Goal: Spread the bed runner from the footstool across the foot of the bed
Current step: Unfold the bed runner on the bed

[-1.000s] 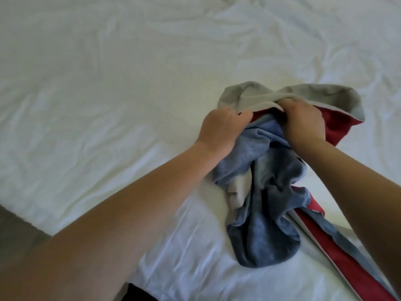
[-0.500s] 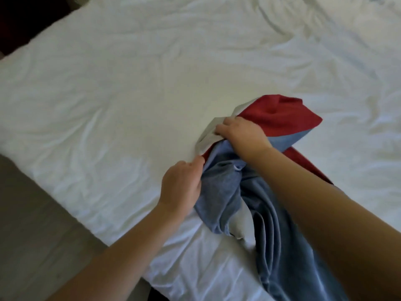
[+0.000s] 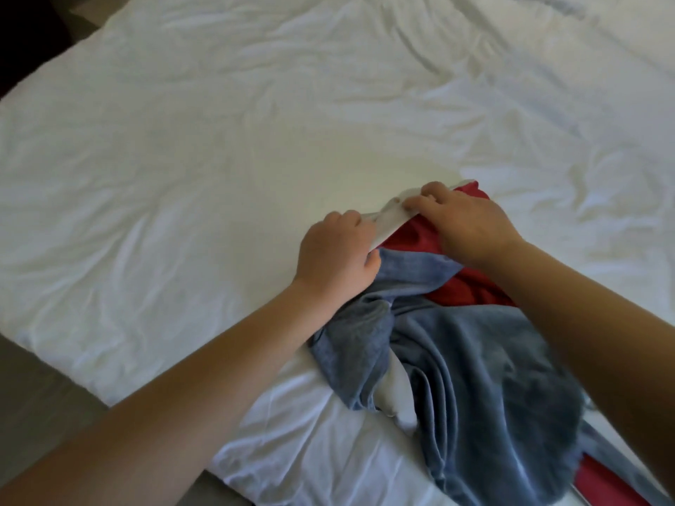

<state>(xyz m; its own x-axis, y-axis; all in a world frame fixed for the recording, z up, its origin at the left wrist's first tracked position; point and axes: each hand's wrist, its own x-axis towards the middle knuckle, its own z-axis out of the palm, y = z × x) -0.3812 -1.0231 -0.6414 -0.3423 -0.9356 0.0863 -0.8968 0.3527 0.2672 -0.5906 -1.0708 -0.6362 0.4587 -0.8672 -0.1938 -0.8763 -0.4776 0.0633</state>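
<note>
The bed runner [image 3: 471, 363] is a bunched cloth of blue-grey, red and pale grey. It lies crumpled on the white bed [image 3: 190, 169] near the bed's front edge and trails off toward the lower right. My left hand [image 3: 338, 255] grips the runner's pale grey edge at its far end. My right hand [image 3: 465, 222] pinches the same edge just to the right, over the red part. Both hands sit close together, low on the sheet. The footstool is out of sight.
The wrinkled white sheet stretches wide to the left and far side. The bed's front edge runs diagonally from left to bottom centre, with grey floor [image 3: 33, 399] beyond it. A dark object [image 3: 25, 34] sits past the far left corner.
The runner's end went from lifted to laid on the sheet with the red side showing. My hands came together on the pale grey edge. The view shifted left, showing more of the bed.
</note>
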